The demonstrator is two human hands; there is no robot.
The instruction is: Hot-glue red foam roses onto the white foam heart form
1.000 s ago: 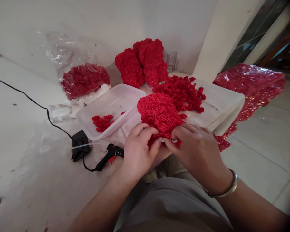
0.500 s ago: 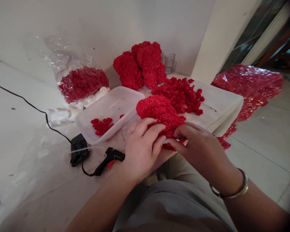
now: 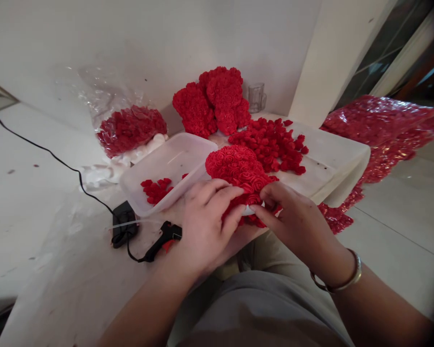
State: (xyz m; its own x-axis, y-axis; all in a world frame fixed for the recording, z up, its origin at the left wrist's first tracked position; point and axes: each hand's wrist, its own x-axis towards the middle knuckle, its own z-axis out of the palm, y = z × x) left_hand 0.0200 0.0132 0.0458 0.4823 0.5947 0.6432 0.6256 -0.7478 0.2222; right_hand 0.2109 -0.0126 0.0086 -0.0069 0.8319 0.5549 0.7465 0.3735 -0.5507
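Observation:
A shape covered in red roses (image 3: 238, 166) lies at the table's front edge, with a small white patch of its base showing between my hands. My left hand (image 3: 210, 221) is curled round its left side, fingertips on the roses and thumb beside the white patch. On the right, my right hand (image 3: 292, 214) has thumb and forefinger pinched at the shape's lower edge, by the same patch. Whether a loose rose is between those fingers is too small to tell. Loose red roses (image 3: 271, 144) lie in a pile just behind the shape.
A white tray (image 3: 166, 161) holds several roses. A black glue gun (image 3: 162, 241) lies left of my left hand, near a black box (image 3: 125, 224) with a cord. Behind are finished-looking red rose shapes (image 3: 217, 101), a glass mug (image 3: 256, 98) and a bag of roses (image 3: 130, 130).
The view has shifted slightly, moving the surroundings a little. More of the white patch shows between my hands, which keep nearly the same places on the shape.

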